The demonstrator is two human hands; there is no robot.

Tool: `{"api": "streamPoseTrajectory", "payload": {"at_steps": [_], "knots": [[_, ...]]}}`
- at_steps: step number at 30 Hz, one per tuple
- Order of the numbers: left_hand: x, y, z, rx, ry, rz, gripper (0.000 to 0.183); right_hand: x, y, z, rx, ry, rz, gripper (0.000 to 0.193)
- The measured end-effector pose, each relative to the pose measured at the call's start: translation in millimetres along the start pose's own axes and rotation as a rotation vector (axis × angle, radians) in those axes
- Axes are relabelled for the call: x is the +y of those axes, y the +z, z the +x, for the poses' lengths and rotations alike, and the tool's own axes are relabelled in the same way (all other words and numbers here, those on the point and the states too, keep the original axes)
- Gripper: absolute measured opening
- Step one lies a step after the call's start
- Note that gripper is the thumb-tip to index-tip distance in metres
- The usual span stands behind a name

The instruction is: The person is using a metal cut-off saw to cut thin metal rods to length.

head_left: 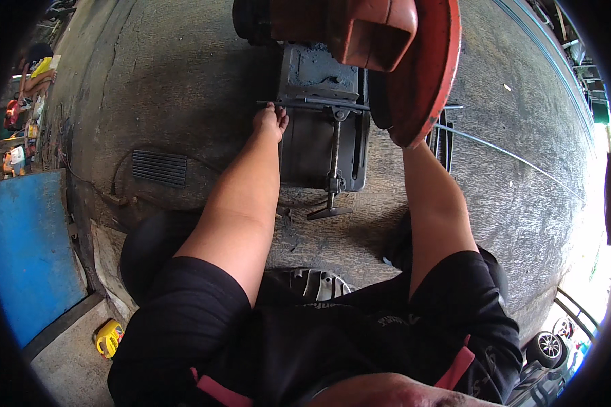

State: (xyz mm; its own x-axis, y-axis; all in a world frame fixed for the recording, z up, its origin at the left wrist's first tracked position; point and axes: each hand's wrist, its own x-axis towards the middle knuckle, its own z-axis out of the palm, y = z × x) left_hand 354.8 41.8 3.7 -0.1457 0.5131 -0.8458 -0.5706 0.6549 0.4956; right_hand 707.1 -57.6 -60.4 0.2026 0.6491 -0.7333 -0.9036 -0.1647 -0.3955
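A cut-off saw with a red blade guard (438, 74) stands in front of me on a grey metal base (305, 156). Across its vise lies a thin metal rod (319, 102), whose right end shows beyond the guard. My left hand (271, 122) is closed on the rod's left end, beside the base. The vise's screw (336, 146) points toward me and ends in a T-shaped handle (330, 212). My right forearm (434, 197) reaches up under the guard, which hides that hand's fingers. Part of the dark cutting disc (380, 102) shows at the guard's left.
A long thin rod (509, 156) runs over the rough floor at right. Left of the saw are a slotted metal grate (159, 168) and a cable. A blue panel (30, 251) and yellow tape measure (108, 338) are at left; clutter and a person's limbs lie beyond.
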Motion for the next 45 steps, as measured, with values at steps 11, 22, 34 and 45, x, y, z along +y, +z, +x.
{"api": "streamPoseTrajectory", "payload": {"at_steps": [11, 22, 34, 45], "knots": [[2, -3, -6, -0.049, 0.016, 0.052, 0.012, -31, -3, 7, 0.184, -0.218, -0.138, 0.050], [-6, -12, 7, -0.103, 0.032, 0.050, 0.015, -37, -34, 20, 0.253, -0.151, -0.003, 0.027], [-10, -14, 4, -0.110, 0.097, 0.017, 0.009, -14, -5, 7, 0.017, -0.279, -2.710, 0.043], [-16, -4, -11, -0.106, 0.263, 0.175, 0.012, 3, -2, 10, 0.052, -0.369, -2.722, 0.044]]}}
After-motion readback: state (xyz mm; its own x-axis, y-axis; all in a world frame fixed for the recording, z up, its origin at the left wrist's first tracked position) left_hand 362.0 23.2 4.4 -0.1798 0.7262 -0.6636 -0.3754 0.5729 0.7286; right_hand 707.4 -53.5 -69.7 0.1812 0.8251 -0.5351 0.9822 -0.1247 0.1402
